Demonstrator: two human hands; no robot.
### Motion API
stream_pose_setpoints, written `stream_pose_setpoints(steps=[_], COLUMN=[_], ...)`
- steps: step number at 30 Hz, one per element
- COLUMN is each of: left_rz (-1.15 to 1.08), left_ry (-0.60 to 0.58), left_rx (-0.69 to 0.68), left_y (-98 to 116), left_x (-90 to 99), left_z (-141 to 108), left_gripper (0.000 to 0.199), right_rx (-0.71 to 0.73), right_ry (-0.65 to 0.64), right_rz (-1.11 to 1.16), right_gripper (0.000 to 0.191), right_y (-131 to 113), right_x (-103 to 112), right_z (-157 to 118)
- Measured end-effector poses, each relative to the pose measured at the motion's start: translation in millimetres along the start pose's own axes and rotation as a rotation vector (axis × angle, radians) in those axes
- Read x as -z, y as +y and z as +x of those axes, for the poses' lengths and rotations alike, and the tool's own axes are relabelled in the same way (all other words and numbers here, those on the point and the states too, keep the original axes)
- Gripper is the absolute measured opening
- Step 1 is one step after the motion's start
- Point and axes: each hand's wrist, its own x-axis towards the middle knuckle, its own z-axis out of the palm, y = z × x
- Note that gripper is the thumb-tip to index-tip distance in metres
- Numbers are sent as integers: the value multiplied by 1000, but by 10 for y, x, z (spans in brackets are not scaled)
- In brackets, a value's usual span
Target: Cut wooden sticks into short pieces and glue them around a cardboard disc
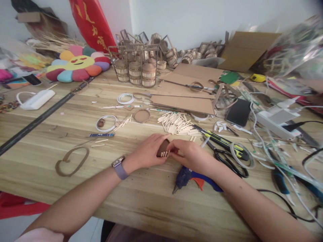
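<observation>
In my left hand (151,149) is a small round brown cardboard piece (163,147), held tilted with fingers and thumb around its rim. A short row of pale wooden sticks (164,154) stands along its near edge. My right hand (186,153) is closed in a pinch at the right end of that row, on a short wooden stick mostly hidden by the fingertips. Just beyond both hands lies a pile of short wooden sticks (175,123). A blue glue gun (183,176) with an orange trigger rests below my right forearm.
Scissors (222,159), a tape roll (242,155) and pliers (281,183) lie to the right, near a power strip (277,117) and cables. Cardboard sheets (184,102) and stick-sided miniature baskets (135,72) are behind. A brown strip loop (72,161) lies left.
</observation>
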Motion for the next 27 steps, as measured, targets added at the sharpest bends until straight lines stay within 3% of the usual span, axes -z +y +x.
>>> stream_pose_setpoints(steps=[27], left_rz=[-13], left_ry=[-5], left_rx=[-4], left_y=[-20], left_x=[-9], left_z=[-7], left_gripper=[73], right_rx=[59], right_ry=[-5], right_rz=[-16], right_gripper=[13], right_y=[39], right_x=[-110], right_z=[4])
